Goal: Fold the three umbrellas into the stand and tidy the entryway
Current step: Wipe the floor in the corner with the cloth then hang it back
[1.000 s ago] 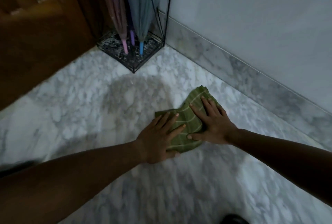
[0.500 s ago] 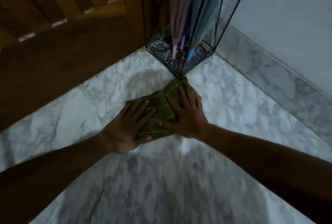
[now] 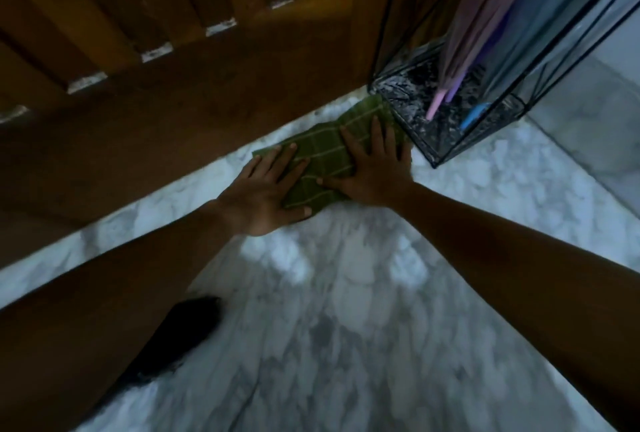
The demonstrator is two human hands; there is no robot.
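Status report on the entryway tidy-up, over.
Flat left hand and right hand press green cloth to marble floor. Three umbrellas in the stand. Stand base and wooden door crowd the cloth's far edge.

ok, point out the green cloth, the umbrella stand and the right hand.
green cloth (image 3: 323, 156): head view, bare checked middle.
umbrella stand (image 3: 408, 92): head view, bare speckled base.
right hand (image 3: 375, 168): head view, back of the hand.
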